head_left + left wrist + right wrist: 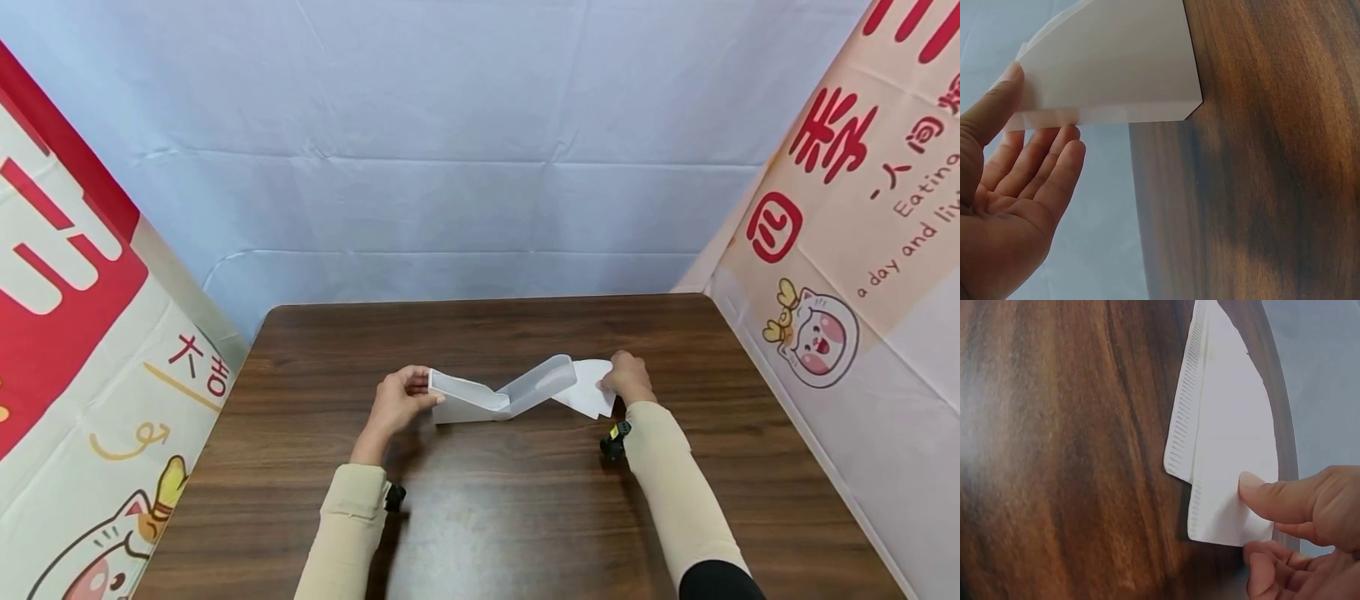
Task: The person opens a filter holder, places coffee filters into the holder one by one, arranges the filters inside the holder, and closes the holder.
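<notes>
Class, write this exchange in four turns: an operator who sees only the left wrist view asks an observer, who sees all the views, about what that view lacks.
Operator: I see the left hand holding a smooth, white, plastic-looking holder. What does the right hand hold?
Observer: It pinches fan-shaped white paper sheets with ridged edges.
Operator: And what is the holder's overall shape?
Observer: The head view shows it bending near the middle, roughly like a V.

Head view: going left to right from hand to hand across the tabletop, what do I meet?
Left hand, open translucent white plastic box, overlapping white paper pieces with crimped edges, right hand.
</notes>
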Motion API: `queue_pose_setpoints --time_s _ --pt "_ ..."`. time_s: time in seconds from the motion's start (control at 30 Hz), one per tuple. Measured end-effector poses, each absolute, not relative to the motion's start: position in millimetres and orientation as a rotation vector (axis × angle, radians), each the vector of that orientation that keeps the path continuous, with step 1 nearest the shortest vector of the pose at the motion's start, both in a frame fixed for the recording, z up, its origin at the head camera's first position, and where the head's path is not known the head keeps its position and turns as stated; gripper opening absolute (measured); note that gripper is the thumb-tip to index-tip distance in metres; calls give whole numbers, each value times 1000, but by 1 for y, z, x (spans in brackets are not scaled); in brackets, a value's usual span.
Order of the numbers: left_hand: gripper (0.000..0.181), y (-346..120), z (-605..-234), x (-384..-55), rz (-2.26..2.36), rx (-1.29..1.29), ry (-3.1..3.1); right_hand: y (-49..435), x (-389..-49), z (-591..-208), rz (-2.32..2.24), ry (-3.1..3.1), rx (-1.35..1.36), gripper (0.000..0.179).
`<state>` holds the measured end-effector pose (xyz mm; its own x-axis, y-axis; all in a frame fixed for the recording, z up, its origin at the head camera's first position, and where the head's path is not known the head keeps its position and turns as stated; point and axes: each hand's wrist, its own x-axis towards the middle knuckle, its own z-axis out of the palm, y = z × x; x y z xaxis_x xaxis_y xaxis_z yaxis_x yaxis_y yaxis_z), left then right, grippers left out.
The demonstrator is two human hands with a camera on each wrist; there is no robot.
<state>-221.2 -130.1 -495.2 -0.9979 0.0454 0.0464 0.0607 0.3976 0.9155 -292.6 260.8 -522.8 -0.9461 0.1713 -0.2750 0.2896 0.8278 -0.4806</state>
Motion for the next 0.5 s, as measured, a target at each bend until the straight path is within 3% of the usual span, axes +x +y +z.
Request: queue_pose_setpoints --time_s 0.13,0.5 --pt "38 -130 -496 -221 -1710 -83 -2621 262 -293 -523 -749 2763 339 66" --pt "38 -130 -496 -222 -1708 -96 -2623 268 -289 -523 -788 2790 354 59"
